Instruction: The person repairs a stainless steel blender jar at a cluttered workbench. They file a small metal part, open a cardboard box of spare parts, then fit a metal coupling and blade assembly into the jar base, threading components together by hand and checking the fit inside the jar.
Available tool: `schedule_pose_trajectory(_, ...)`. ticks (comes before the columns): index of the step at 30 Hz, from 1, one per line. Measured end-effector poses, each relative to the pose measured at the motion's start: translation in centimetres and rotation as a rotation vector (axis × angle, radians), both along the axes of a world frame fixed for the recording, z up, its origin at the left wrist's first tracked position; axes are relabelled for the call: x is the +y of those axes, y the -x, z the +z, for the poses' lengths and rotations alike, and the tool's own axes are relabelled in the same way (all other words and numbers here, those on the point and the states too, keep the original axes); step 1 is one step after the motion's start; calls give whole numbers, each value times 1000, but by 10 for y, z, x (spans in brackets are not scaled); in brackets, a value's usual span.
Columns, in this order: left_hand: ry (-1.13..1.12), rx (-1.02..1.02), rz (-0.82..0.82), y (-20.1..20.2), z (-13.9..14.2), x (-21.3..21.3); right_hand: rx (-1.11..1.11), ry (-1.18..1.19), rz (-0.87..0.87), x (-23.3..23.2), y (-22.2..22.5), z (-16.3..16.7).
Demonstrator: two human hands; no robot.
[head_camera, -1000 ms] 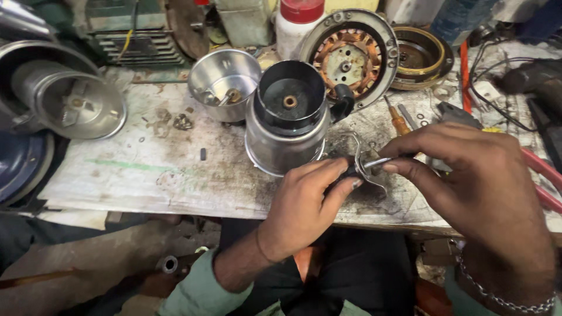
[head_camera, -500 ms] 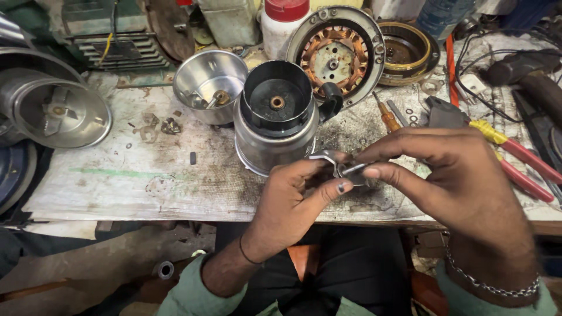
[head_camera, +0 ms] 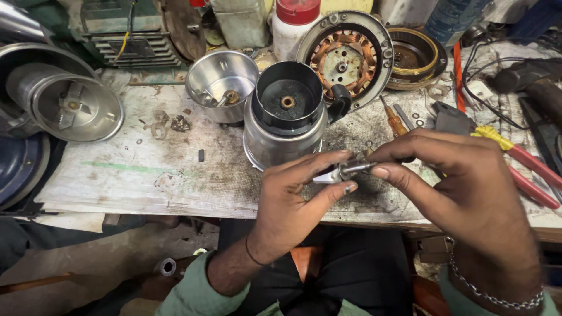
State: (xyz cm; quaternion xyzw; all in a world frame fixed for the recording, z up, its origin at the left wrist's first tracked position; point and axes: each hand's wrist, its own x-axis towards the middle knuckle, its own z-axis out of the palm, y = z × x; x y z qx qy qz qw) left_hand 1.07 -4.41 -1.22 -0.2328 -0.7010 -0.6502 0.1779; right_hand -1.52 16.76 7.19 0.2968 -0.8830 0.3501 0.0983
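Both hands have shifted a little lower and to the right across the view since the earlier frame, and the small metal part between them has turned from showing curved blades to showing a short shaft. At this moment the left hand [head_camera: 293, 202] pinches 1 small metal part [head_camera: 345, 169] between thumb and fingers, just in front of the steel jar [head_camera: 285, 120], above the bench [head_camera: 117, 175]. The right hand [head_camera: 462, 181] closes its thumb and forefinger on the part's other end. Behind stand 2 open steel cups [head_camera: 221, 85], 1 copper-wound motor ring [head_camera: 346, 55] and 1 brass-coloured ring [head_camera: 415, 55]. To the right lie 1 pair of red pliers [head_camera: 527, 169] and 1 screwdriver [head_camera: 393, 120].
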Motion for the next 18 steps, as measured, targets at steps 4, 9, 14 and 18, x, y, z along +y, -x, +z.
schedule_pose_trajectory(4, 36, 102, 64, -6, 4, -2, -33, 2, -26, 1, -6, -2)
schedule_pose_trajectory(9, -10, 76, 78, -13, 9, -6, -82, 29, 0, 0, -10, -3)
schedule_pose_trajectory(14, -13, 23, 96, -18, 12, -10, -23, 32, -41, -13, -18, -2)
schedule_pose_trajectory(18, -97, -27, 125, -27, 10, -23, 129, 2, -80, -35, -19, 1)
